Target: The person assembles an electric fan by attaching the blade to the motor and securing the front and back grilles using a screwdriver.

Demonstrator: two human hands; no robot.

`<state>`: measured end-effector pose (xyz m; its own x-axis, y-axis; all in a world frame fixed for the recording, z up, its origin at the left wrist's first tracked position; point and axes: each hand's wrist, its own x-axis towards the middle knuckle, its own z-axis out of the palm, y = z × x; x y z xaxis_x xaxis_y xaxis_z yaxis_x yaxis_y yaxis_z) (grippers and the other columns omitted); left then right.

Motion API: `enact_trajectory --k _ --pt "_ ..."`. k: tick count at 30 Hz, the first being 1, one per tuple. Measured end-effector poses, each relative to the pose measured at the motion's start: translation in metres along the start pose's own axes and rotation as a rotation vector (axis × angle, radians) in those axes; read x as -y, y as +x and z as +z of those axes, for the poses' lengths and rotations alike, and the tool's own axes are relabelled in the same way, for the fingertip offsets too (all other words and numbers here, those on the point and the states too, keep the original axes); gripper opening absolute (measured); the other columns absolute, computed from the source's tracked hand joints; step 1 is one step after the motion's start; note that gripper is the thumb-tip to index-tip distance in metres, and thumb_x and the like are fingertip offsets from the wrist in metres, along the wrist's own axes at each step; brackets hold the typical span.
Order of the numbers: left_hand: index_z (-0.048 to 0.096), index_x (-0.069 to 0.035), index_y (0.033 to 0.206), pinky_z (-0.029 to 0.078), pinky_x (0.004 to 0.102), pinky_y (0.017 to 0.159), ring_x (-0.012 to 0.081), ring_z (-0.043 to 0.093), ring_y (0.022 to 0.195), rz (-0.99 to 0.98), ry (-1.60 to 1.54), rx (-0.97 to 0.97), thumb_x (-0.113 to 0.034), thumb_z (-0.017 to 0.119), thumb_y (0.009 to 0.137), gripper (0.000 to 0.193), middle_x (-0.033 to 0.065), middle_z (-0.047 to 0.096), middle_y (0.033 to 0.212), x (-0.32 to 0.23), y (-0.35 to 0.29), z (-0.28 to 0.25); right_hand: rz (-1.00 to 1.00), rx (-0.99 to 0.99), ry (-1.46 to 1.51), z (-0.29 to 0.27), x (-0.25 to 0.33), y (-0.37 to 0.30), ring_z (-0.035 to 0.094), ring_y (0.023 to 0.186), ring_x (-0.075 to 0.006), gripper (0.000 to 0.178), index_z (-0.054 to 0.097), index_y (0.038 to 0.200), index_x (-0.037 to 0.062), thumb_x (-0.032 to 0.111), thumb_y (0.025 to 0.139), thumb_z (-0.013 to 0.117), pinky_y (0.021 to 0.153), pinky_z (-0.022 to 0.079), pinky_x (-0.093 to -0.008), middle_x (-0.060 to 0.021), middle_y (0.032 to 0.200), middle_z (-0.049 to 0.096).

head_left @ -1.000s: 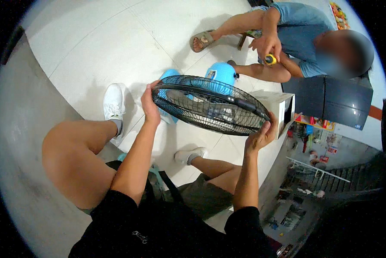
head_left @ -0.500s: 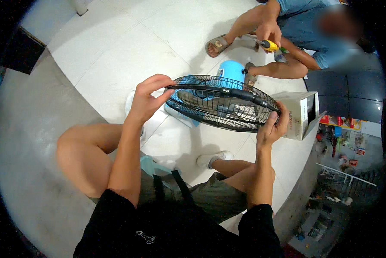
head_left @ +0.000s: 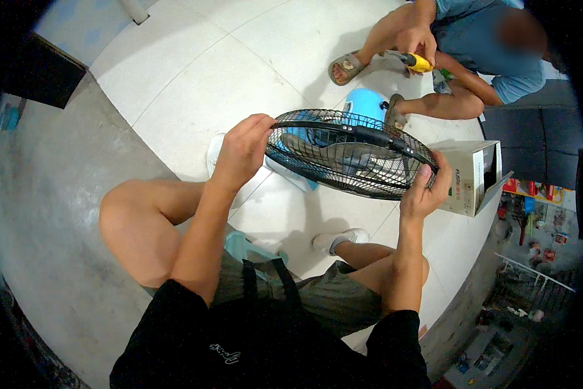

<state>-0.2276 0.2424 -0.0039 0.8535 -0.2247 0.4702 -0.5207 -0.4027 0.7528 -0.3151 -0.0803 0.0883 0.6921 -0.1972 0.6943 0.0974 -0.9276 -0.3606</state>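
Observation:
Between my hands is a black wire fan guard (head_left: 343,185), tilted so that its rim faces me, with grey fan blades visible through the wires. My left hand (head_left: 244,148) is closed on the rim at its left end, the thumb mostly hidden. At the opposite end my right hand (head_left: 427,189) grips the rim, thumb on the near side and fingers behind. Just beyond the guard stands a rounded light blue fan part (head_left: 367,104). More blue parts show through and below the wires, and I cannot tell how they join the guard.
Across from me a crouching person's hand (head_left: 416,42) holds a yellow and black screwdriver (head_left: 420,63). An opened cardboard box (head_left: 461,175) stands at the right. A pale green plastic stool (head_left: 237,245) is under me. White tiles (head_left: 194,78) meet grey concrete (head_left: 51,194) at the left.
The whole view has shifted a little, moving things rightward in it. My left hand's fingers and thumb have closed in more around the rim. My right hand keeps its grip.

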Motion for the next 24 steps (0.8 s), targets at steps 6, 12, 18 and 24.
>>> enact_trajectory --k 6,12,18,24 --pt "0.072 0.002 0.103 0.055 0.0332 0.087 0.0237 0.068 0.097 -0.222 -0.343 0.155 0.004 0.070 0.085 0.018 0.0119 0.070 0.106 0.014 0.007 -0.011 -0.015 -0.001 -0.015 -0.002 -0.002 0.001 0.061 0.095 -0.0326 0.035 0.064 0.114 -0.0031 0.026 0.095 0.059 0.087 0.047 -0.0412 -0.0179 0.105 0.066" --pt "0.071 0.000 0.114 0.048 0.0356 0.102 0.0233 0.060 0.115 -0.362 -0.726 0.185 0.001 0.074 0.081 0.034 0.0123 0.064 0.120 0.023 0.004 -0.003 -0.058 0.052 -0.001 -0.007 -0.006 0.006 0.059 0.100 -0.0370 0.039 0.062 0.115 -0.0015 0.033 0.097 0.057 0.091 0.044 -0.0442 -0.0189 0.110 0.065" --pt "0.057 -0.007 0.136 0.039 0.0446 0.111 0.0339 0.050 0.131 0.017 -0.334 0.195 -0.031 0.089 0.067 0.080 0.0138 0.057 0.139 -0.044 0.021 0.016 -0.065 0.092 -0.023 -0.012 -0.012 0.007 0.059 0.106 -0.0368 0.043 0.061 0.118 0.0004 0.037 0.096 0.058 0.094 0.042 -0.0454 -0.0183 0.116 0.064" --pt "0.057 -0.004 0.135 0.046 0.0410 0.104 0.0318 0.058 0.119 0.005 -0.288 0.161 -0.043 0.092 0.059 0.092 0.0142 0.061 0.129 -0.039 0.027 0.041 -0.055 0.152 0.119 -0.028 -0.018 0.019 0.061 0.110 -0.0362 0.035 0.064 0.116 0.0024 0.027 0.091 0.068 0.096 0.045 -0.0446 -0.0160 0.116 0.067"
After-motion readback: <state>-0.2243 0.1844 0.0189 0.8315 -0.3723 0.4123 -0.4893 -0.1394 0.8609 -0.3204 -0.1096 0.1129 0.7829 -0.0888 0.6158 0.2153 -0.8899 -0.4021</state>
